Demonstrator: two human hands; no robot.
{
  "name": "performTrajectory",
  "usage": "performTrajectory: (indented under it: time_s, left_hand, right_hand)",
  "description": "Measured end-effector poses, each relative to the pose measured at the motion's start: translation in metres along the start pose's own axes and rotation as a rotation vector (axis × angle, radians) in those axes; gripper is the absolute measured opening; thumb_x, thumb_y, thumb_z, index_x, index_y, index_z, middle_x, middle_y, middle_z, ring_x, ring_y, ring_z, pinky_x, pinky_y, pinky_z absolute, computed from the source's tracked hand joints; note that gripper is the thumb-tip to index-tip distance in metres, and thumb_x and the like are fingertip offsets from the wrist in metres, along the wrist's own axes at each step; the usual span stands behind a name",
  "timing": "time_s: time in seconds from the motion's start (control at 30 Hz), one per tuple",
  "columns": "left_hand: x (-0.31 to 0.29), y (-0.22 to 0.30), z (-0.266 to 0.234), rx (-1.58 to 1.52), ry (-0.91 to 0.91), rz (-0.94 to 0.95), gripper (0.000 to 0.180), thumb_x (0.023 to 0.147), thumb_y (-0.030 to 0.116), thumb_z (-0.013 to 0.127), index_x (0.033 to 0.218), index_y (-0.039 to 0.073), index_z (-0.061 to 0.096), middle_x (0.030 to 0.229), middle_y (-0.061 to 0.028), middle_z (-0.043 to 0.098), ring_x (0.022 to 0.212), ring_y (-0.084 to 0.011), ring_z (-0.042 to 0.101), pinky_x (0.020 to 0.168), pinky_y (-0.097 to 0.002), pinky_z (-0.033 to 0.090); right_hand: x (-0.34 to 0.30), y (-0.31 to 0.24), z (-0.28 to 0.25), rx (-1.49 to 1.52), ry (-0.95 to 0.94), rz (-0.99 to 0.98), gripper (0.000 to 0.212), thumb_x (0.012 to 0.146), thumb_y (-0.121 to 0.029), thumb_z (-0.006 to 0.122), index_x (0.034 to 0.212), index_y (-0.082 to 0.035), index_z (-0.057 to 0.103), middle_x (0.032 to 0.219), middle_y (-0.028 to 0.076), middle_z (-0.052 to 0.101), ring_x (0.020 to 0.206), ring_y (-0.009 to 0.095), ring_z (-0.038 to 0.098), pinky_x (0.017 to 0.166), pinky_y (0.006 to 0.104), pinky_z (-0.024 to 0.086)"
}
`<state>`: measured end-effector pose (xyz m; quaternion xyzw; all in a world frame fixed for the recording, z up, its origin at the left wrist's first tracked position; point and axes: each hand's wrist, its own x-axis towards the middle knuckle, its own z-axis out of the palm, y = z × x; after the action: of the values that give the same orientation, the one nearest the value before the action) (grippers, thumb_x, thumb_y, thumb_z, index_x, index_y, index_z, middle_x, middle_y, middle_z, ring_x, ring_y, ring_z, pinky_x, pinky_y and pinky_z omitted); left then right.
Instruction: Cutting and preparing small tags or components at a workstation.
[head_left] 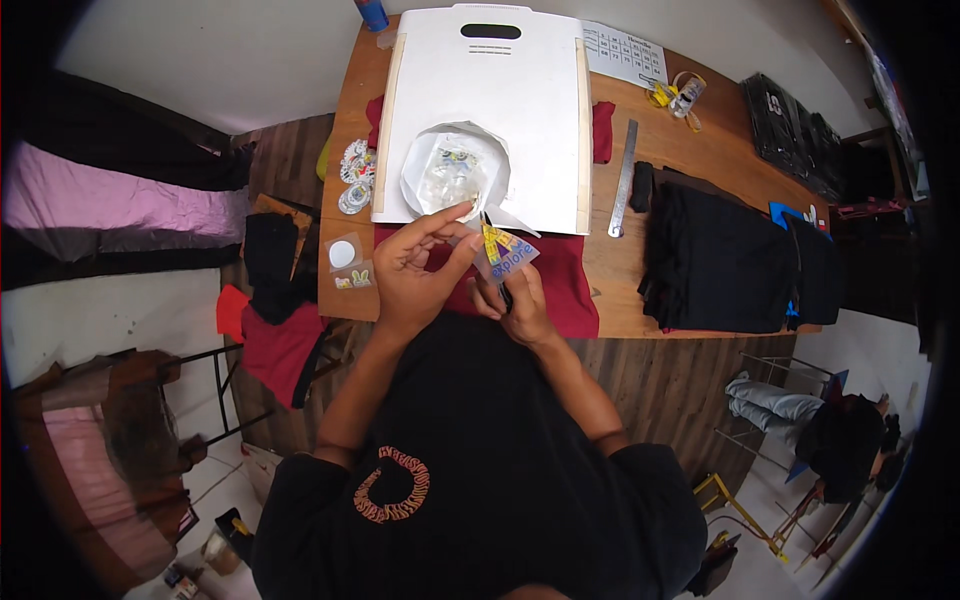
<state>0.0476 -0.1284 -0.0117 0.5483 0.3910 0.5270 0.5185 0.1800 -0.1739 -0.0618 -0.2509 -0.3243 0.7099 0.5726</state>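
Observation:
My left hand [420, 268] pinches the left edge of a piece of clear film [508, 254] with a yellow and blue printed design. Under that film my right hand [522, 306] is closed around a pair of scissors [506, 297]; their dark handle shows by the fingers, and the blades come up at the film's upper left edge. Just beyond the hands, a round white paper-lined dish [408, 190] holds clear film scraps. It rests on a large white panel [545, 120] with a slot handle. Dark red cloth [570, 290] lies beneath the panel and my hands.
On the wooden table [600, 270], a metal ruler [625, 180] and a stack of folded black cloth [710, 260] lie to the right. Round printed film pieces [355, 178] and small stickers [352, 275] are at left. Another person [845, 440] is at the lower right.

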Motion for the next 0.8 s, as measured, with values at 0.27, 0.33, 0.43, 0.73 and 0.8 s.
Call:
performTrajectory:
  time_s: [0.27,0.33,0.43,0.73,0.8]
  left_hand:
    - [0.001,0.001,-0.003,0.045,-0.041,0.018,0.028,0.082,-0.010,0.064,0.110,-0.010,0.062,0.098,-0.0141,0.064,0.089,-0.0142,0.064,0.082,-0.0236,0.052]
    - [0.001,0.000,-0.004,0.039,-0.043,0.015,0.028,0.082,-0.011,0.064,0.110,-0.010,0.062,0.099,-0.0140,0.064,0.090,-0.0145,0.064,0.082,-0.0236,0.053]
    - [0.001,0.001,-0.005,0.034,-0.056,0.020,0.028,0.082,-0.011,0.064,0.110,-0.010,0.062,0.099,-0.0141,0.064,0.090,-0.0147,0.063,0.082,-0.0236,0.053]
    - [-0.003,0.005,-0.008,0.039,-0.050,0.027,0.028,0.082,-0.011,0.064,0.110,-0.010,0.062,0.103,-0.0151,0.063,0.092,-0.0152,0.063,0.083,-0.0238,0.052]
    - [-0.004,0.007,-0.010,0.054,-0.053,0.035,0.028,0.083,-0.011,0.064,0.110,-0.010,0.062,0.104,-0.0153,0.063,0.093,-0.0154,0.063,0.083,-0.0240,0.052]
  right_hand:
    - [-0.001,0.000,0.001,-0.028,0.012,0.002,0.042,0.099,-0.042,0.038,0.099,-0.002,0.049,0.052,-0.002,0.033,0.043,0.009,0.031,0.044,0.0223,0.027]
    - [-0.001,0.000,0.001,-0.036,0.012,0.006,0.042,0.099,-0.042,0.038,0.099,-0.002,0.049,0.052,-0.001,0.034,0.043,0.009,0.032,0.044,0.0223,0.027]
    - [-0.001,0.001,0.000,-0.030,0.005,-0.003,0.041,0.099,-0.041,0.038,0.098,-0.002,0.049,0.052,-0.001,0.034,0.043,0.009,0.032,0.044,0.0222,0.027]
    - [-0.004,0.000,0.002,-0.046,-0.002,0.012,0.042,0.098,-0.041,0.040,0.095,-0.001,0.048,0.052,-0.001,0.034,0.044,0.009,0.033,0.044,0.0222,0.028]
    - [-0.004,0.001,0.002,-0.045,-0.009,0.008,0.042,0.098,-0.041,0.040,0.095,0.000,0.048,0.052,-0.001,0.033,0.044,0.009,0.033,0.044,0.0223,0.028]
